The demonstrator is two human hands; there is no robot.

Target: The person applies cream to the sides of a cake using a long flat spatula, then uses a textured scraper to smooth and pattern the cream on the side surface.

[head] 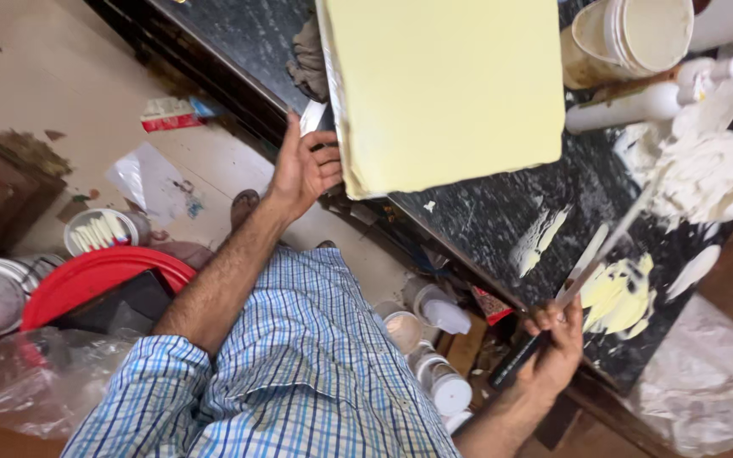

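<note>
One pale yellow panel [447, 89] is lying on the dark stone counter [485, 220]; the left hand [305, 168] is gripping its near edge, fingers curled; the right hand [556, 343] is closing round one long palette knife [597, 254]; white paste [710, 174] is sitting beyond, with perhaps three small jars [430, 339] standing below.

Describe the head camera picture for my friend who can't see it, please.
A person's left hand steadies a pale yellow board on a dark paint-smeared counter, while the right hand holds a palette knife over yellow paint.
</note>
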